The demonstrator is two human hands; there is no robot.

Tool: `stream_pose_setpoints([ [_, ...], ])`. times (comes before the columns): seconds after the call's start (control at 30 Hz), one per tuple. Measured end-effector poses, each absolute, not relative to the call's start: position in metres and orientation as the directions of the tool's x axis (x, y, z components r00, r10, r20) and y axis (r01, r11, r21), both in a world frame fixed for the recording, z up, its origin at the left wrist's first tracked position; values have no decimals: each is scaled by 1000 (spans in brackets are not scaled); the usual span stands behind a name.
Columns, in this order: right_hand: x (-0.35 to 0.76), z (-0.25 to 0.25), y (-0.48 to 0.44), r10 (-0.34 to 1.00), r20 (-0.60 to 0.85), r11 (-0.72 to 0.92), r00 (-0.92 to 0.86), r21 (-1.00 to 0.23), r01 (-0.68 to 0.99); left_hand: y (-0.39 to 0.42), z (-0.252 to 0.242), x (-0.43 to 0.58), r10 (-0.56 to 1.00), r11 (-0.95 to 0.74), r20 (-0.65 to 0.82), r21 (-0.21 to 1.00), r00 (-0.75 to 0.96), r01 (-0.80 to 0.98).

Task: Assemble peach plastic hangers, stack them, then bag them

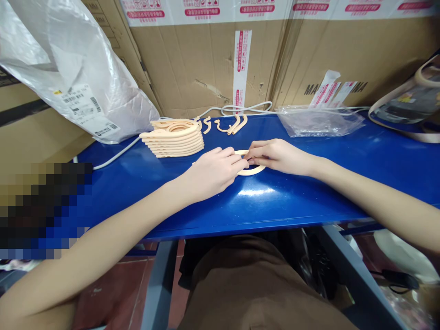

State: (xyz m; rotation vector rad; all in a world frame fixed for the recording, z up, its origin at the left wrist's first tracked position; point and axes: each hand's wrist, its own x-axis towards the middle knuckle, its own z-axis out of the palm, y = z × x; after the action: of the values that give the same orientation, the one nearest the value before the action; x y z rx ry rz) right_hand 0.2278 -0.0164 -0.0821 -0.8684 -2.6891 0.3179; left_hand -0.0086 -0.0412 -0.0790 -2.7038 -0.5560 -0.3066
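My left hand (211,172) and my right hand (277,156) meet in the middle of the blue table (144,192). Both pinch a cream plastic ring-shaped piece (252,171) that lies on the table between them; my fingers cover most of it. Behind my left hand stands a stack of several cream plastic hangers (173,137). A few loose cream hooks (232,125) lie further back near the boxes.
Cardboard boxes (213,59) wall off the back. A large white plastic bag (72,68) leans at the back left. A clear plastic bag (318,120) lies at the back right, with white cables (247,108) beside it. A tape dispenser-like device (409,103) sits at the far right.
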Motion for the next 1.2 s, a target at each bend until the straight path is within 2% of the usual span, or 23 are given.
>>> stream_pose_setpoints([
  [0.13,226,-82,-18,611,193,784,-767,-279,554,-40,-81,-9,368,-854,247,-292,896,431],
  [0.4,225,-81,-19,609,202,791,-767,-218,571,-38,-83,-11,332,-895,252,-220,909,388],
  [0.63,223,-83,-21,612,256,791,-749,-216,572,-41,-80,-10,366,-891,227,-193,902,410],
  [0.73,221,-83,-21,638,279,769,-717,-276,577,-43,-78,-9,396,-888,179,-174,901,425],
  [0.83,220,-85,-19,715,345,699,-608,-369,612,-46,-77,-8,427,-882,131,-156,895,444],
  [0.93,222,-90,-11,737,424,674,-526,-400,621,-48,-76,-8,430,-887,107,-134,896,442],
  [1.0,226,-94,-4,728,438,681,-528,-376,628,-48,-76,-8,424,-893,108,-119,899,435],
  [1.2,237,-105,12,710,362,702,-604,-285,653,-47,-76,-8,423,-899,139,-62,896,434],
])
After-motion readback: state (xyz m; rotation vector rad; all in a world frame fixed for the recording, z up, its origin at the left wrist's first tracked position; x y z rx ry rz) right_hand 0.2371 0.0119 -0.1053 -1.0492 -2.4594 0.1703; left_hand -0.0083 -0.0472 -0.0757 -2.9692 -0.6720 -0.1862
